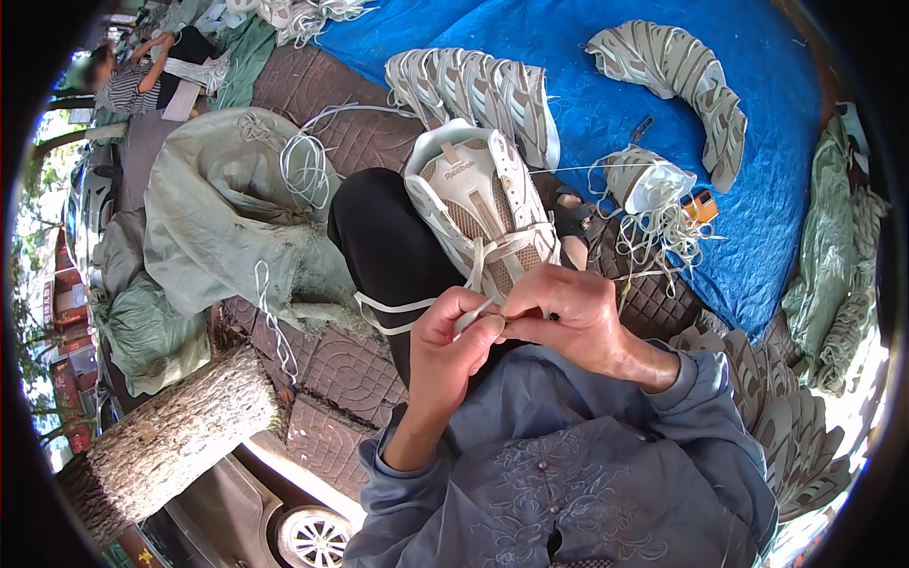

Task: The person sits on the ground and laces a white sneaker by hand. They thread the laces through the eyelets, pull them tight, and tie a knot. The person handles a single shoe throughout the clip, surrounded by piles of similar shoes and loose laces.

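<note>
– Pinched tight: your left hand [454, 346] has thumb and forefinger closed on a flat white lace [465, 327]. Your right hand [568, 308] is closed at the fingertips beside it, apparently on the same lace, though the fingers hide what lies between them. And where's the shoe?

– You have the white-and-tan shoe upper [466, 189], mesh with smooth overlays, just beyond your hands, leaning against your black-trousered knee [374, 222]. The leg probably props it, leaving both hands for the lace. Its collar faces away from you, with lacing crossing the throat at the near end.

– What's set around that upper?

– Beyond it, on the blue plastic sheet [776, 142], a white-and-tan stack of nested uppers [473, 99] lies on its side, likely nested to save room. Right of it sits a loose tangle of white laces [668, 232], likely within your reach. Left of it slumps a pale woven sack [189, 189], mouth open.

– Any writing near you?

– Small dark lettering marks the upper's tongue, the right way up for you. Far left of the upper, red street signs [47, 303] carry pale characters, too small to tell.
</note>
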{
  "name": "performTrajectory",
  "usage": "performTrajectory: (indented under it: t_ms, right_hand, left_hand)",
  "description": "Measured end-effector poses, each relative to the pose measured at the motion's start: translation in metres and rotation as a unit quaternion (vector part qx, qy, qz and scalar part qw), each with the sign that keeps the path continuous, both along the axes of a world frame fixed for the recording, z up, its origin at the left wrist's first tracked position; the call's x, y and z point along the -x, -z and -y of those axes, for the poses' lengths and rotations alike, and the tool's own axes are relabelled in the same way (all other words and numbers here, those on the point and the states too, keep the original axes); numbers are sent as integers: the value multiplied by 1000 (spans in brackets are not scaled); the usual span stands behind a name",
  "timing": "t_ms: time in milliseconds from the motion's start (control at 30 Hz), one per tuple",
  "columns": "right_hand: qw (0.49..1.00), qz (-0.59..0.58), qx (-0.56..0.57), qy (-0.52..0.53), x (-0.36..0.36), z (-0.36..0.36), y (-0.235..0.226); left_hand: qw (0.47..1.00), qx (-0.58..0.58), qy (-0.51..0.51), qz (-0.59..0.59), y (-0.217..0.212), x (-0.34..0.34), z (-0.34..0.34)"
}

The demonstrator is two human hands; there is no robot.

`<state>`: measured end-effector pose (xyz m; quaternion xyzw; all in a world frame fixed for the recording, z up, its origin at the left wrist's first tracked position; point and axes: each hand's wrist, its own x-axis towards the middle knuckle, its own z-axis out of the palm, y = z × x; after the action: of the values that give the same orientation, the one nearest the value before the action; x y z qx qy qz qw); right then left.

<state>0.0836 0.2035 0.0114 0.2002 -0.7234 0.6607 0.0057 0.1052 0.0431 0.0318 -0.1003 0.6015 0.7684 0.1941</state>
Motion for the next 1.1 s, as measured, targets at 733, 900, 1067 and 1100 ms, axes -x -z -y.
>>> performTrajectory:
  t_ms: [733,900,1067,1100]
  right_hand:
    - [990,74,-98,69,40,-22,84]
    - [987,99,-82,99,43,-23,92]
    - [983,85,-109,119,41,-16,88]
    - [981,53,-142,120,40,-15,88]
  left_hand:
    - [815,508,137,-244,43,93,-35]
    - [885,431,153,-86,36,97,-42]
    - [884,417,198,-75,34,92,-38]
    - [885,411,204,-83,36,92,-36]
